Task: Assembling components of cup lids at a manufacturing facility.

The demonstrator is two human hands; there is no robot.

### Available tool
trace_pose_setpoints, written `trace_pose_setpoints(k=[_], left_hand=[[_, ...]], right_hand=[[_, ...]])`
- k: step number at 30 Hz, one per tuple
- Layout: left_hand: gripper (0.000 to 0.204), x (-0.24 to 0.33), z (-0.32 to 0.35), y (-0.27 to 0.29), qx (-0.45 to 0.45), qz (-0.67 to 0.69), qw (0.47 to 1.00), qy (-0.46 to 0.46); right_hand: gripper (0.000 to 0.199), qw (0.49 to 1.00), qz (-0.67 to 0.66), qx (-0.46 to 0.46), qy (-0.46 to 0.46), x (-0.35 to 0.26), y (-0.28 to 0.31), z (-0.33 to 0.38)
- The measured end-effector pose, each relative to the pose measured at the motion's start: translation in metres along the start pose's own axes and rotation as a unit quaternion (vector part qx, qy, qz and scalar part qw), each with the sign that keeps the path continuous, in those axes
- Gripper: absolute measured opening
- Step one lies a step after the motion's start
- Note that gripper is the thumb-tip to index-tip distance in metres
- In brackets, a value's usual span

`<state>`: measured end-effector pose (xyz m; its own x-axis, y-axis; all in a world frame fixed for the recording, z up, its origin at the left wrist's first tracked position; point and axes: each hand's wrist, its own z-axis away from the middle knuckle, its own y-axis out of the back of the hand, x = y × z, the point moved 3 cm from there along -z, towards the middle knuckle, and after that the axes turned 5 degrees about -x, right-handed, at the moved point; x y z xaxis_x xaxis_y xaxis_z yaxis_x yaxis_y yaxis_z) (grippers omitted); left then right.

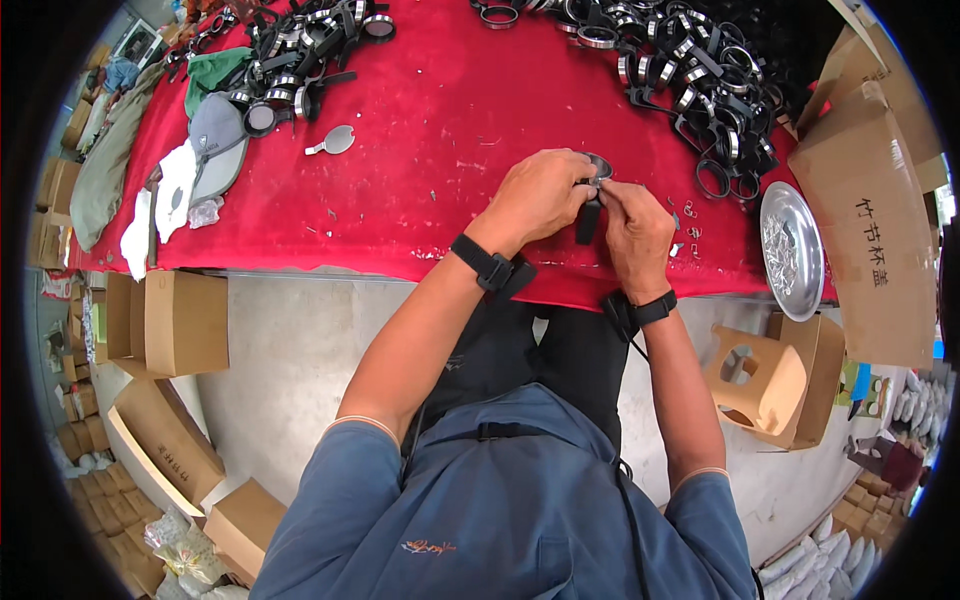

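both hands pinch one piece over the red table (pixel 440 120): left hand (pixel 535 195) and right hand (pixel 635 230) closed on a black-handled ring (pixel 594 190), ring end pointing away, handle running back toward the person.

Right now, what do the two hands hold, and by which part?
Both hands, left hand and right hand, hold one small ring with a black handle: fingertips meet at the ring end, handle hanging below.

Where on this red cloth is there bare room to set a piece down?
The broad middle of the red tablecloth is bare, between the left pile of black-and-silver ring parts and the bigger right pile, above the left hand. It is crowded right of the right hand, near the round metal tray of small parts.
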<state>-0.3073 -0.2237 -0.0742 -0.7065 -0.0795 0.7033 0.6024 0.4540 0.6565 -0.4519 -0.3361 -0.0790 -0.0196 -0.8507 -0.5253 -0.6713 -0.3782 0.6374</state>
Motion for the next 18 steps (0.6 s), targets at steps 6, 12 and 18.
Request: trace_pose_setpoints(k=[6,12,18], left_hand=[[0.025,-0.002,-0.002,-0.004,0.006,-0.009,1.0,0.002],[0.026,0.003,-0.001,-0.001,0.004,-0.013,0.999,0.03],[0.032,0.003,-0.005,0.001,-0.001,0.003,0.998,0.056]], right_hand=[[0.016,0.998,-0.043,0.006,-0.051,-0.002,0.0,0.0],[0.014,0.995,-0.057,0.022,-0.076,-0.003,-0.004,-0.002],[0.018,0.979,-0.104,0.026,-0.173,0.004,-0.003,0.015]])
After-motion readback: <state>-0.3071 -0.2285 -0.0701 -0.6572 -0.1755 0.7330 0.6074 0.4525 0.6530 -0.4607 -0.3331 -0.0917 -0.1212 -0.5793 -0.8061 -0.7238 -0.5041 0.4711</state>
